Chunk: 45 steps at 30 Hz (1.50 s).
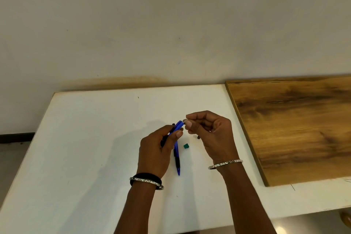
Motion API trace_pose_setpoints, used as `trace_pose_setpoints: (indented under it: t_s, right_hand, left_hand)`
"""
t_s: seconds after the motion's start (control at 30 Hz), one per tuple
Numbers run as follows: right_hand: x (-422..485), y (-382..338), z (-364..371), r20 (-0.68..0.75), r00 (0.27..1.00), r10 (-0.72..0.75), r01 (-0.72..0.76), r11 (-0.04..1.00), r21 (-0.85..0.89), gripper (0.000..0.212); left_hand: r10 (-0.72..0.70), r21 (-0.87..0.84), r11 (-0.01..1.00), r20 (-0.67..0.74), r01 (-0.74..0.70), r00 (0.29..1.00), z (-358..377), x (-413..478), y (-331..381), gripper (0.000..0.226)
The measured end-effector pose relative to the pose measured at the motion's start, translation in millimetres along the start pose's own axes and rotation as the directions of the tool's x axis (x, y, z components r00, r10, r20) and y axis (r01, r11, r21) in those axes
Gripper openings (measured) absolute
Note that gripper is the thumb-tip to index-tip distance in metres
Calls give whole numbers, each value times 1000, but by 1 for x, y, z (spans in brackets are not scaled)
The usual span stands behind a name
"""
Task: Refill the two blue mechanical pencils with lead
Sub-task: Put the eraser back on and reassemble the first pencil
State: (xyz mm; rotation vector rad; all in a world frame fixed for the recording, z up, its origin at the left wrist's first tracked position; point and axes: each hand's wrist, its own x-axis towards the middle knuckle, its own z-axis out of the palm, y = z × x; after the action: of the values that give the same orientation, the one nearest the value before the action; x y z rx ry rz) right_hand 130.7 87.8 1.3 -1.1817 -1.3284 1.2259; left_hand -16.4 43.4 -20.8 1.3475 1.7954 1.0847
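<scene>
My left hand [159, 150] grips a blue mechanical pencil [177, 126] with its open top end tilted up to the right. Right at that end, my right hand [209, 131] pinches something small between thumb and forefinger; it is too small to name. The second blue pencil [177, 159], with a black grip, lies on the white table [85, 138] between my hands, its tip towards me. A small green piece [186, 146] lies just right of it. A small dark piece [198, 137] lies under my right hand.
A wooden board [294, 129] lies on the right part of the table, against the pale wall [171, 24]. The table's left edge drops off to the floor [11, 150].
</scene>
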Motion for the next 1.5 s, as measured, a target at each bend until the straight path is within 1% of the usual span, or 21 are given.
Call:
trace_pose_setpoints:
  t_s: [0.27, 0.43, 0.73, 0.87, 1.1, 1.17, 1.23, 1.3, 1.37, 1.4, 1.43, 1.5]
  right_hand:
    - [2, 4, -3, 19, 999, 43, -43, 999, -2, 13]
    - [1, 6, -3, 39, 998, 47, -48, 999, 23, 12]
    - [0, 6, -1, 20, 992, 123, -124, 986, 108, 13]
    - [-1, 5, 0, 27, 994, 109, -111, 988, 105, 14]
    - [-2, 6, 0, 67, 994, 91, -96, 993, 72, 19]
    - [-1, 5, -1, 84, 992, 91, -98, 992, 81, 19]
    - [0, 5, -3, 58, 994, 91, -95, 993, 72, 19]
    - [1, 7, -9, -76, 992, 98, -96, 995, 23, 19]
    - [2, 13, -18, -252, 966, 56, -97, 983, -156, 17]
    - [2, 16, -22, -296, 955, 24, -109, 956, -274, 15]
    - [1, 19, -25, -298, 955, 13, -130, 916, -379, 15]
    - [0, 24, -26, -225, 971, 80, -188, 835, -516, 21]
  left_hand:
    - [26, 65, 998, 11, -27, 1000, 2, 0, -4, 55]
    - [47, 110, 993, 15, -49, 999, 2, 0, -4, 47]
    - [35, 85, 996, 17, -36, 999, 3, 0, -4, 57]
    - [17, 58, 998, 35, -19, 999, 1, 1, -5, 60]
    - [-6, 46, 999, 39, 4, 999, -2, -1, -3, 49]
    - [-14, 46, 999, 36, 13, 999, -1, 0, -3, 43]
    - [-27, 31, 999, 35, 26, 999, -1, 0, -2, 41]
    - [-41, -1, 999, 46, 41, 998, -1, 0, -1, 44]
    - [-50, -29, 998, 43, 51, 998, -2, 0, -1, 36]
    - [-52, -39, 998, 36, 54, 998, -3, 0, -1, 31]
    - [-51, -44, 998, 29, 52, 998, -3, 0, -1, 28]
    - [-47, -41, 998, 25, 48, 999, -2, 0, 0, 32]
